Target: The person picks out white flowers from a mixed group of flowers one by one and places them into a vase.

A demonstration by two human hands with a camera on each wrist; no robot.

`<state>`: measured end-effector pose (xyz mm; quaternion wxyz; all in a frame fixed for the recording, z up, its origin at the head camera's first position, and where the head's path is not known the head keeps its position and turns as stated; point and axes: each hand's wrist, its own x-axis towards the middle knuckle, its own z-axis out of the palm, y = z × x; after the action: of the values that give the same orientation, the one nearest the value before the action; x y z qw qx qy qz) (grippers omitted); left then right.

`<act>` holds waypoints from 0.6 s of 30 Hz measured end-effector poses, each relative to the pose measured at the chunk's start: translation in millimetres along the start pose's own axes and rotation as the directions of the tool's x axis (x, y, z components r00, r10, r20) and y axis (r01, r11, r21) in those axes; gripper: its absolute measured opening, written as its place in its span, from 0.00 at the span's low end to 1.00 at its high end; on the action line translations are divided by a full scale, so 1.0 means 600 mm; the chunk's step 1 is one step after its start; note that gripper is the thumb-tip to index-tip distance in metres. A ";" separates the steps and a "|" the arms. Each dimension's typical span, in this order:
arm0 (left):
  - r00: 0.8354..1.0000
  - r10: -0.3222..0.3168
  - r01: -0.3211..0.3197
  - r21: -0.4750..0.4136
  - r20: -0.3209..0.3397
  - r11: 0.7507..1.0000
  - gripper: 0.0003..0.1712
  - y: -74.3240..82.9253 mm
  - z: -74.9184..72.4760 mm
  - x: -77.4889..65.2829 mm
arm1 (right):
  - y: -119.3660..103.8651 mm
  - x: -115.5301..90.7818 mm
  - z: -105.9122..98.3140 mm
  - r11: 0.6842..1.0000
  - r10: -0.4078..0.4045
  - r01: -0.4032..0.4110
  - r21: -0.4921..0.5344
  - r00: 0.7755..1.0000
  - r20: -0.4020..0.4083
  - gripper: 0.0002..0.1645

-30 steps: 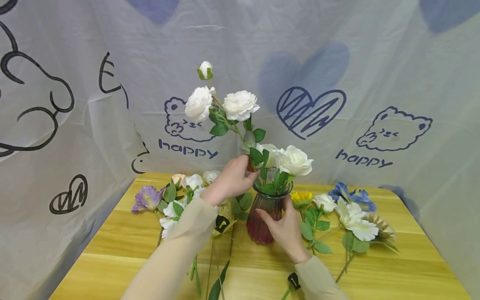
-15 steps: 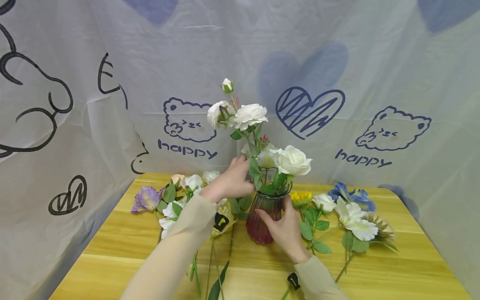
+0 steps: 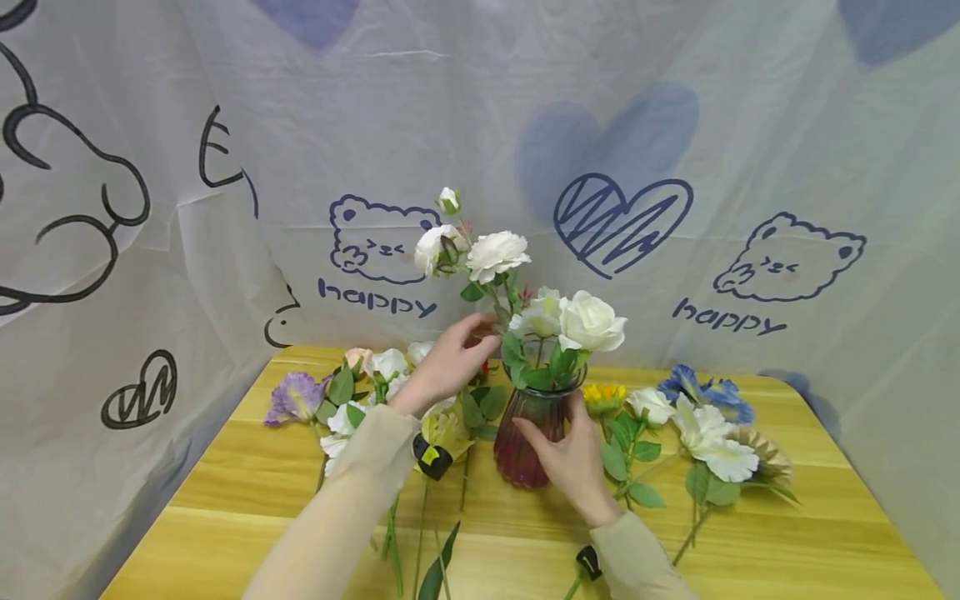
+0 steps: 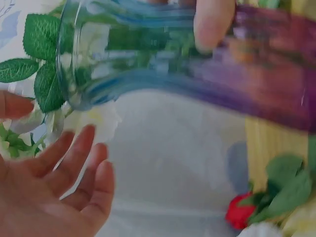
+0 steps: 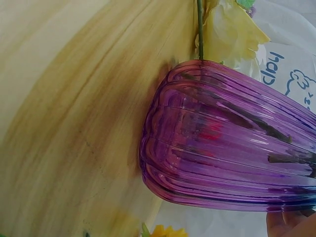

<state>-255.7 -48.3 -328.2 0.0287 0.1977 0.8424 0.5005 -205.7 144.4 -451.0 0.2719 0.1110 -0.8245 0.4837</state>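
Head view: right hand [image 3: 576, 460] grips the vase [image 3: 515, 450] at five o'clock, left hand [image 3: 448, 365], fingers loosely open, is at its ten; inserting white flowers [image 3: 498, 255] seems the step, settling them next.

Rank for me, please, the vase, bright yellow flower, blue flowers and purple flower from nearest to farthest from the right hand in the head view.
1. Vase, touching the right hand.
2. Bright yellow flower, slightly right.
3. Blue flowers, back right.
4. Purple flower, far left.
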 end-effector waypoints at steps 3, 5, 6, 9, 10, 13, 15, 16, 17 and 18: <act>0.998 -0.003 -0.004 -0.104 -0.068 0.995 0.25 -0.003 0.008 0.006 | 0.000 0.000 0.000 1.000 0.006 -0.006 -0.002 1.000 -0.002 0.40; 0.995 -0.012 -0.003 -0.153 -0.099 0.988 0.25 -0.003 0.013 0.011 | 0.000 0.000 0.000 1.000 0.008 -0.008 -0.003 1.000 0.000 0.40; 0.994 -0.021 0.002 -0.172 -0.111 0.985 0.24 -0.002 0.015 0.014 | 0.000 0.000 0.000 1.000 0.011 -0.011 -0.002 1.000 0.001 0.40; 0.991 -0.053 0.025 -0.218 -0.125 0.976 0.24 0.001 0.021 0.021 | -0.001 0.000 0.000 1.000 0.017 -0.017 0.000 1.000 0.004 0.40; 0.990 -0.064 0.034 -0.229 -0.125 0.973 0.24 0.002 0.023 0.023 | -0.001 0.000 -0.001 1.000 0.020 -0.020 0.003 1.000 0.005 0.40; 0.989 -0.085 0.054 -0.243 -0.119 0.968 0.24 0.005 0.027 0.027 | -0.002 0.000 -0.002 1.000 0.025 -0.025 0.008 1.000 0.005 0.40; 0.989 -0.077 0.047 -0.229 -0.125 0.972 0.24 0.006 0.029 0.029 | -0.002 0.000 -0.002 1.000 0.027 -0.027 0.007 1.000 0.005 0.40; 0.989 -0.070 0.040 -0.222 -0.131 0.974 0.24 0.007 0.029 0.029 | -0.002 0.000 -0.002 1.000 0.026 -0.026 0.005 1.000 0.004 0.40; 0.989 -0.056 0.026 -0.211 -0.139 0.977 0.23 0.008 0.029 0.030 | -0.002 -0.001 -0.002 1.000 0.026 -0.026 0.001 1.000 0.005 0.40; 0.988 -0.040 0.010 -0.192 -0.150 0.981 0.21 0.009 0.029 0.030 | -0.001 -0.001 -0.002 1.000 0.023 -0.023 -0.005 1.000 0.004 0.40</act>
<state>-266.2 -25.1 -329.9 -0.0111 0.1442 0.7927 0.5923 -204.8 144.9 -450.4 0.2649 0.1017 -0.8276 0.4843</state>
